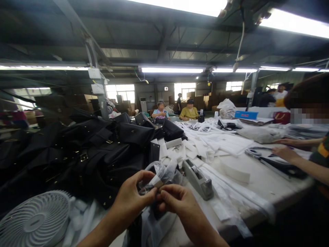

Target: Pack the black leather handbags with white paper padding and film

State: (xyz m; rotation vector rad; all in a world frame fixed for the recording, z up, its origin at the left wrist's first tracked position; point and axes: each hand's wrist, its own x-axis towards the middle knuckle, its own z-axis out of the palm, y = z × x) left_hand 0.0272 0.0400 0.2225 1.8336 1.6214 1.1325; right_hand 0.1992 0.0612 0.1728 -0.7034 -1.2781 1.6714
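Observation:
Low in the middle, my left hand point(135, 193) curls its thumb and fingers round a bunched clear plastic wrapping point(164, 171) with a white strip point(155, 180) on it. Something dark shows through the plastic, but I cannot make out its kind. Close beside it, my right hand point(177, 200) pinches thumb and fingertips together against the lower part of the same bundle; what lies between those fingertips is hidden. More thin plastic hangs below both hands. A grey tape dispenser point(197, 180) stands on the table just right of the bundle.
Black bags point(102, 151) with gold-coloured buckles are heaped on the left. A white fan point(36, 219) stands at the lower left. White padding pieces point(205, 144) cover much of the table point(259, 185). A co-worker's hands point(286, 151) handle a dark-and-white item at right.

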